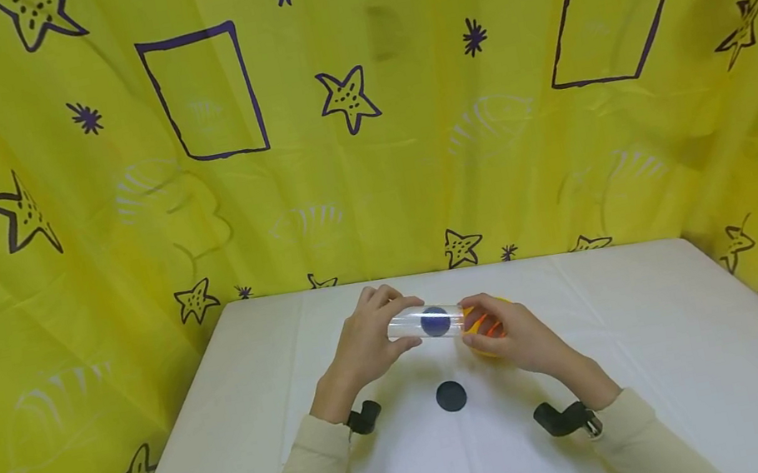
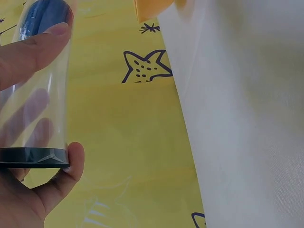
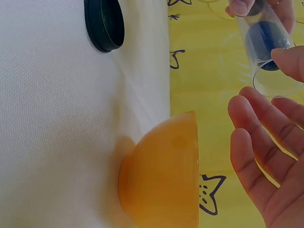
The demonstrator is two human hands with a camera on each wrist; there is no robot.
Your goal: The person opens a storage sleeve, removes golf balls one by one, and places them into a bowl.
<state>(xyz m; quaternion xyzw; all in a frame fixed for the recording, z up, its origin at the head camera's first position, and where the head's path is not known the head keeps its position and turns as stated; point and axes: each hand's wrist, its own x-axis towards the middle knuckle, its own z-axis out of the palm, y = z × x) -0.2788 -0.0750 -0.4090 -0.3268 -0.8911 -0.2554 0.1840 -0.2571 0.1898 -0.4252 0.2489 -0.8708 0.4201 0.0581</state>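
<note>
A clear tube [image 1: 407,322] lies nearly level above the table in the head view, with a dark blue ball [image 1: 435,321] inside. My left hand [image 1: 364,340] grips its left end; in the left wrist view a black cap [image 2: 35,156] closes that end. At the other end, my right hand [image 1: 518,334] pinches the tube near its uncapped rim [image 3: 266,92] with thumb and fingertips. Under the right hand stands an orange bowl [image 3: 161,175], partly hidden in the head view, where something reddish shows between the fingers. A loose black cap [image 1: 451,396] lies on the table.
A white cloth covers the table [image 1: 237,464]. Behind it hangs a yellow curtain [image 1: 415,179] with starfish drawings. Black wrist mounts [image 1: 563,418] stick out inward from both wrists.
</note>
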